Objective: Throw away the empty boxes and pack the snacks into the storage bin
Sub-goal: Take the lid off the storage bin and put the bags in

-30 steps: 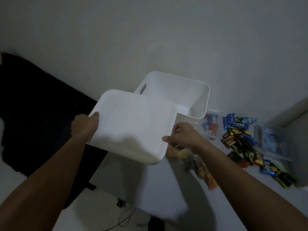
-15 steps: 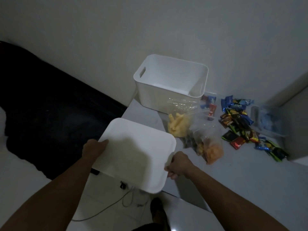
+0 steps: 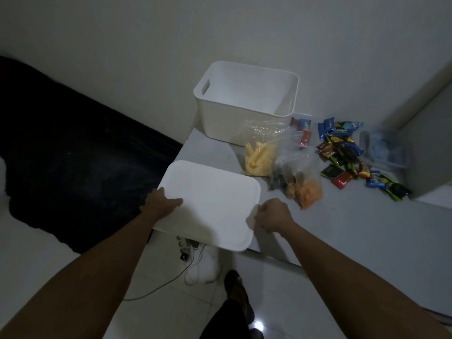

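Observation:
The white storage bin (image 3: 247,111) stands open at the back of the white table (image 3: 354,236), against the wall; nothing shows inside it. Its flat white lid (image 3: 215,201) lies at the table's near left corner, partly over the edge. My left hand (image 3: 161,201) grips the lid's left side and my right hand (image 3: 272,214) holds its right edge. Clear bags of yellow and orange snacks (image 3: 283,165) lie between the lid and the bin. A heap of small wrapped snacks (image 3: 347,152) sits further right.
A clear plastic box (image 3: 384,150) rests at the table's right, beside a white upright panel (image 3: 430,152). A dark rug or mattress (image 3: 73,152) covers the floor at left. Below the table lie a power strip and cable (image 3: 186,250); my foot (image 3: 234,287) stands nearby.
Both hands have brought the lid down and toward me, from in front of the bin to the table's near left corner. The bin and snack bags are now uncovered.

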